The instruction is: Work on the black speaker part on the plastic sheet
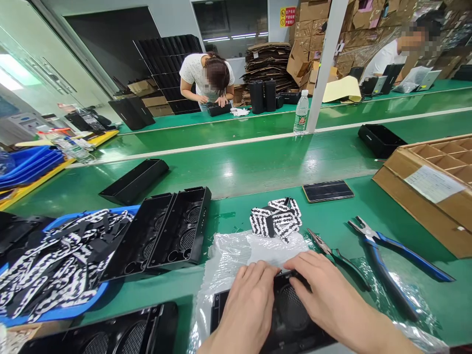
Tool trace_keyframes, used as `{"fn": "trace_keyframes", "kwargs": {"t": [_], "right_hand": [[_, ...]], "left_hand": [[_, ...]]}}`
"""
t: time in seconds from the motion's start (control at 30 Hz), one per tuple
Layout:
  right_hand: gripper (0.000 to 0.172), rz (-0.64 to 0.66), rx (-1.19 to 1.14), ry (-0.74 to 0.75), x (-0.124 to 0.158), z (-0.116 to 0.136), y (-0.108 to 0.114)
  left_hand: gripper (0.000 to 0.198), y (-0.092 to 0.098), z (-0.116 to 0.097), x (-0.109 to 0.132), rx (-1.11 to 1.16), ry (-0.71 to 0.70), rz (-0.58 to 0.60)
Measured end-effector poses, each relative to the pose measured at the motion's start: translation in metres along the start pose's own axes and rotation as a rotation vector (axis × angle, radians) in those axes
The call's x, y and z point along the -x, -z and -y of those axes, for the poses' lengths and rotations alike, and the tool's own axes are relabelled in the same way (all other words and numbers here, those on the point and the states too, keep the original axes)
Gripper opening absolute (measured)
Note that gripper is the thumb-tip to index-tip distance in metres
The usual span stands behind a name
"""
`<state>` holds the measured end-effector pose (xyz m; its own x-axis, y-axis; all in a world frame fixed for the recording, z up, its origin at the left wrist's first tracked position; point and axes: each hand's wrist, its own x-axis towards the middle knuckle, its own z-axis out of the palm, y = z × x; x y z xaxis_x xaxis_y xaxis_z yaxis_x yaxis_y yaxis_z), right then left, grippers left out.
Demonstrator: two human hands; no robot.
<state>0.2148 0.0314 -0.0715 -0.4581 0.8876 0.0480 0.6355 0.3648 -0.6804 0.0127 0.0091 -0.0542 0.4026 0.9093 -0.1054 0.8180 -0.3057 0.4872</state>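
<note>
Black plastic housing (295,309) lies on crinkled wrap (207,290), probably to spare its finish from the tabletop (324,216). I have the right hand (324,282) gripping its far edge, likely for steadiness; the left hand (249,297) curls over it, though whether gripping I cannot tell.

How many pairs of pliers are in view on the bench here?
2. The green-handled needle-nose pliers lie just beyond the right hand; the blue-and-black-handled pliers lie farther right. More could be hidden behind or under other things.
</note>
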Motion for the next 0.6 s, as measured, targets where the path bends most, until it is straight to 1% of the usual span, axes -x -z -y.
{"fn": "trace_keyframes", "kwargs": {"t": [0.13, 0.23, 0.37, 0.6], "right_hand": [[0.027, 0.043, 0.055, 0.039, -0.006, -0.008, -0.007], [0.024, 0.061, 0.077, 0.045, -0.008, -0.01, -0.008], [0.025, 0.051, 0.09, 0.034, -0.01, -0.008, -0.007], [0.025, 0.039, 0.093, 0.01, -0.016, -0.006, -0.008]], "left_hand": [[0.04, 0.003, 0.0, -0.001, 0.002, 0.01, 0.028], [0.035, 0.008, -0.001, 0.0, 0.036, 0.009, 0.03], [0.033, 0.012, -0.003, 0.0, 0.057, 0.011, 0.036], [0.034, 0.012, -0.002, -0.002, 0.045, 0.005, 0.058]]}}
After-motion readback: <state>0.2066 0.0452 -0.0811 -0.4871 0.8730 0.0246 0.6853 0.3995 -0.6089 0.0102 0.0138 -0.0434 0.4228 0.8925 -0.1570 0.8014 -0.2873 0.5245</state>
